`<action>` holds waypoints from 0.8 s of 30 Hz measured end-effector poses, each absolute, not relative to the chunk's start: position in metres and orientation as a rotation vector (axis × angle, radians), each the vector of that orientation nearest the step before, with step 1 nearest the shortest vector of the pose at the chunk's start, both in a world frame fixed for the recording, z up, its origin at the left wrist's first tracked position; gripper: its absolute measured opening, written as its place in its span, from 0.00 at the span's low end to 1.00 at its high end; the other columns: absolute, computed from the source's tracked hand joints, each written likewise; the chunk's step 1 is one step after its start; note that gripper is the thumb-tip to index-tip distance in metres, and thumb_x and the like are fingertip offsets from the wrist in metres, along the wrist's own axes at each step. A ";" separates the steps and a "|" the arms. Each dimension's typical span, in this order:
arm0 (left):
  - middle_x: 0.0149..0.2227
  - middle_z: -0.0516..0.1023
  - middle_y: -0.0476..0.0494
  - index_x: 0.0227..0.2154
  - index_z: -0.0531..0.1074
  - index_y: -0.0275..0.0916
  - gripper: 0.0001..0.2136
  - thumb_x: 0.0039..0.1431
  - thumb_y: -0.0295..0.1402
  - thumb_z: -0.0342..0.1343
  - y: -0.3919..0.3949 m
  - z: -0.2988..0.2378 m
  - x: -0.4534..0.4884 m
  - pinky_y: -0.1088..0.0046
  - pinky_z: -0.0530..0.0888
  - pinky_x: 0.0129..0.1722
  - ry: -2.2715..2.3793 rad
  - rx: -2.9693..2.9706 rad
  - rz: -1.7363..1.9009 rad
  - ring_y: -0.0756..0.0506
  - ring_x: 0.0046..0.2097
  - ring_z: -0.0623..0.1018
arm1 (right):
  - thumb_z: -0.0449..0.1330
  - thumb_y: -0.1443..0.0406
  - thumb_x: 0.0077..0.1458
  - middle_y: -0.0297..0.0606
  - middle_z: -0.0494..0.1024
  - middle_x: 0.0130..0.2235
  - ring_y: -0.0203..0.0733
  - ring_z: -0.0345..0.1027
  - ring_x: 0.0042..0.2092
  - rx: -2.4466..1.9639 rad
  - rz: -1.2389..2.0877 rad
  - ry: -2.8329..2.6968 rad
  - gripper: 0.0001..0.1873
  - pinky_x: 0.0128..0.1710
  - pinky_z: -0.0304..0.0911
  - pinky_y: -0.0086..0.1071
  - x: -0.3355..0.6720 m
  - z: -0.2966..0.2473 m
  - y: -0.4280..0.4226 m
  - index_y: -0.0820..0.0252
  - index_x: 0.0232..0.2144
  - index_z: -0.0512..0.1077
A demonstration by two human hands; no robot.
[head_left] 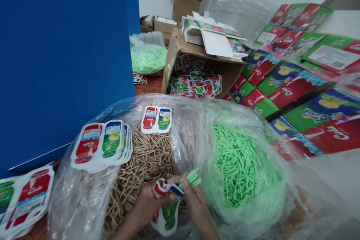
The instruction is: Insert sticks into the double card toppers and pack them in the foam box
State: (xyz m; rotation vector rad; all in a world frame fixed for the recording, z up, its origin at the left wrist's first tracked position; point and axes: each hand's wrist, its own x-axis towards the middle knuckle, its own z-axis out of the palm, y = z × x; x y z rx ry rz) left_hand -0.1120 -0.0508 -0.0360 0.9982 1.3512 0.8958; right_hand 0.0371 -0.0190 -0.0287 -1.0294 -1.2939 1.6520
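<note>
My left hand [152, 199] is closed around a bent Cola-and-Sprite printed packet [170, 215]; its top edge curls open between my hands. My right hand [194, 197] pinches a small bunch of short green sticks [192, 178] beside that upper edge. Whether any sticks are inside the packet, I cannot tell. Under and behind my hands, a clear plastic bag holds a heap of brown sticks [140, 161]. To the right, another bag holds green sticks [234, 165]. A single flat packet [156, 120] lies on the far side of the brown heap, and a fanned stack of packets [102, 142] sits to its left.
More packets [30, 198] lie at the lower left beside a tall blue panel [64, 52]. Behind the bags, a tilted cardboard box [171, 56] holds many packets. Printed cartons [289, 82] are stacked at right. Another bag of green sticks [149, 58] stands farther back.
</note>
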 end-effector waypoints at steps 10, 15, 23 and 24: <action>0.22 0.63 0.52 0.20 0.75 0.36 0.14 0.50 0.43 0.59 -0.045 -0.050 -0.111 0.76 0.63 0.28 1.301 1.328 1.047 0.49 0.28 0.66 | 0.56 0.58 0.58 0.40 0.78 0.40 0.43 0.72 0.44 -0.945 1.451 -1.358 0.09 0.44 0.67 0.34 0.049 -0.013 -0.030 0.55 0.37 0.73; 0.22 0.61 0.54 0.19 0.73 0.36 0.20 0.47 0.51 0.59 -0.049 -0.062 -0.101 0.77 0.63 0.26 1.268 1.154 1.118 0.50 0.26 0.66 | 0.54 0.54 0.58 0.39 0.78 0.42 0.43 0.72 0.44 -1.104 1.235 -1.376 0.18 0.45 0.66 0.33 0.044 -0.019 -0.044 0.53 0.48 0.69; 0.22 0.62 0.53 0.24 0.79 0.38 0.17 0.48 0.49 0.59 -0.053 -0.063 -0.112 0.77 0.63 0.27 1.315 1.247 1.085 0.50 0.26 0.66 | 0.52 0.72 0.58 0.37 0.76 0.49 0.44 0.69 0.50 -0.947 0.800 -1.910 0.22 0.49 0.64 0.36 0.062 -0.021 -0.036 0.46 0.52 0.68; 0.22 0.63 0.53 0.26 0.80 0.38 0.17 0.49 0.49 0.59 -0.053 -0.063 -0.114 0.77 0.64 0.27 1.320 1.276 1.082 0.50 0.26 0.66 | 0.52 0.73 0.57 0.37 0.75 0.50 0.45 0.69 0.50 -0.948 0.768 -1.927 0.24 0.49 0.64 0.37 0.063 -0.018 -0.034 0.46 0.52 0.67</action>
